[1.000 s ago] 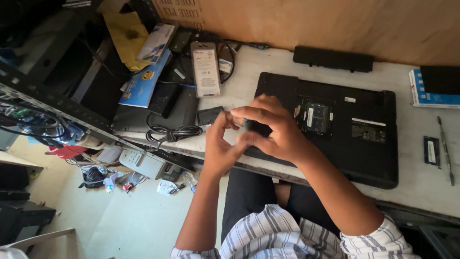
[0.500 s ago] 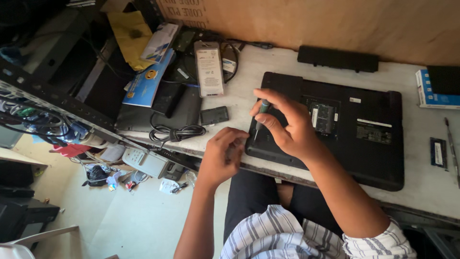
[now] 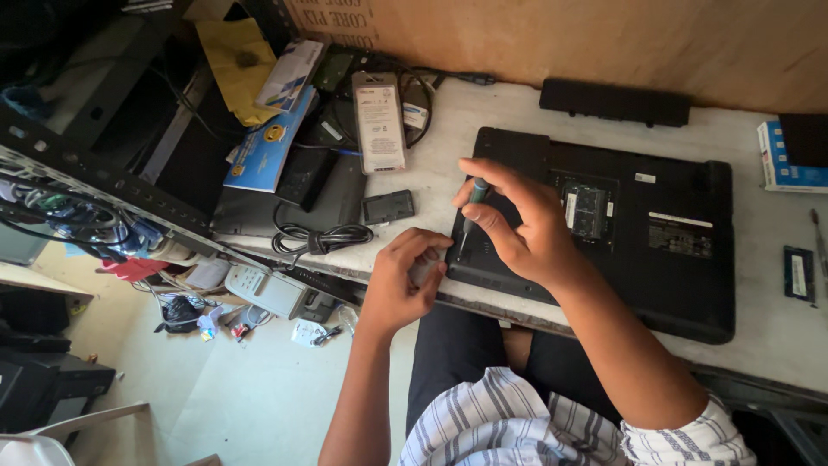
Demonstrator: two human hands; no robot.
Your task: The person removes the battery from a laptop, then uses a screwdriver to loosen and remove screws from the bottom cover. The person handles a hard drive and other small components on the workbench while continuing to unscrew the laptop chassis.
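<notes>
A black laptop (image 3: 655,250) lies upside down on the white table (image 3: 509,121), its memory bay open in the middle. My right hand (image 3: 522,229) grips a small green-handled screwdriver (image 3: 470,211), held nearly upright with its tip on the laptop's near left corner. My left hand (image 3: 401,285) is curled at the table's front edge, fingertips touching that same corner of the laptop. Whether it holds anything small is hidden by the fingers.
A long black battery (image 3: 614,102) lies behind the laptop. A small black cover (image 3: 388,207), a coiled cable (image 3: 319,237), a white adapter (image 3: 379,121) and booklets (image 3: 263,142) crowd the left. A loose memory stick (image 3: 799,273) and blue box (image 3: 785,155) sit right.
My right hand has come down the laptop's left side with the screwdriver to its near corner. My left hand dropped from beside it to the table's front edge.
</notes>
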